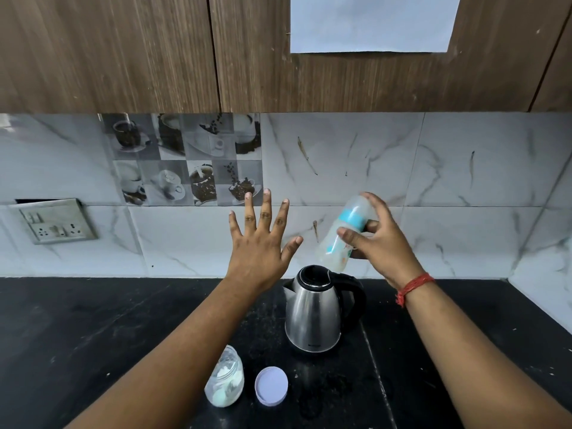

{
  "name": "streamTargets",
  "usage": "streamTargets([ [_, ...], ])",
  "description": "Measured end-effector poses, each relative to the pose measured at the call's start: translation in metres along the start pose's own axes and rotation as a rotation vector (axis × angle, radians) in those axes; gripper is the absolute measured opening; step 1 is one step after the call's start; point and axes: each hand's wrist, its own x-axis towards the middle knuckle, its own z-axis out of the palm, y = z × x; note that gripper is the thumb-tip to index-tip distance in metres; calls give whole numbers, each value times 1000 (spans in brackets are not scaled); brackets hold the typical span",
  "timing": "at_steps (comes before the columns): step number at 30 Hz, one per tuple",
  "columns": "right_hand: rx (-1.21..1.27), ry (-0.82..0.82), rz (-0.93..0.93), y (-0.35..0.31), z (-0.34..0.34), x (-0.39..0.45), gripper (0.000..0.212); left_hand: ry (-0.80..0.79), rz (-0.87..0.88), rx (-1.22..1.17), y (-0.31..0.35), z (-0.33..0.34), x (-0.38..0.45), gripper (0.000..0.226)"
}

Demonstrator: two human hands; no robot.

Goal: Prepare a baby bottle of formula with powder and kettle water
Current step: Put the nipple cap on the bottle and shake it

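My right hand (382, 236) grips a clear baby bottle (343, 233) with a turquoise collar, held tilted in the air above the kettle. It looks blurred by motion. My left hand (263, 246) is raised beside it, fingers spread wide and holding nothing. A steel electric kettle (312, 314) with a black handle stands on the black counter (93, 335), its top dark. A clear jar of white powder (226, 382) with a pale green scoop inside stands near the front, partly behind my left forearm. Its lavender lid (271, 386) lies beside it.
A marble-look tiled wall (464, 196) backs the counter, with a switch-and-socket plate (57, 224) at the left. Wooden cabinets (123, 51) hang overhead with a white sheet (371, 23) on one door. The wall turns a corner at the far right.
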Motion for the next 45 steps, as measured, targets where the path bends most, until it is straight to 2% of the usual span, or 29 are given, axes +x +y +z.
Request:
streamTargets([
  [3,98,131,-6,6,-3,3,74,-9,-15,-7,0,2,2,76],
  [6,5,-35,27,5,-1,3,76,-2,-3,4,0,2,1,76],
  [9,119,125,13,10,-4,6,74,-13,-14,-3,-1,3,4,76],
  [12,33,-29,24,7,0,5,75,-5,-9,6,-3,3,4,76],
  [15,108,130,2,13,-2,6,75,-6,-15,0,-4,5,5,78],
  [18,32,-8,20,13,1,6,76,-2,-16,1,-5,4,7,77],
  [21,123,79,33,16,-1,9,73,-8,-22,-7,-6,4,8,76],
  [23,47,-36,49,13,1,8,75,-4,-23,-10,-7,4,7,76],
  [24,42,-39,43,14,3,8,75,-4,-18,-10,-7,5,7,75],
  [26,129,108,24,15,1,10,72,-10,-18,-14,-6,5,8,75],
  [27,152,117,30,15,0,12,71,-10,-23,-16,-5,5,8,75],
  [29,47,-24,43,12,3,12,76,-6,-17,-8,-5,5,7,75],
  [30,27,-46,37,14,4,12,76,-3,-10,-7,-5,5,7,75],
  [32,84,44,41,14,1,13,73,-3,-13,-16,-5,6,8,75],
  [35,9,-83,47,10,4,11,76,0,-12,-10,-6,5,7,76],
  [38,101,51,42,13,3,11,73,-8,-18,-9,-7,5,7,77],
  [41,26,-66,45,12,7,8,75,-6,-12,-2,-7,4,6,76],
  [43,83,30,46,15,6,8,73,-11,-11,0,-7,5,7,75],
  [45,78,0,53,13,6,7,74,-3,-16,-8,-7,5,7,75],
])
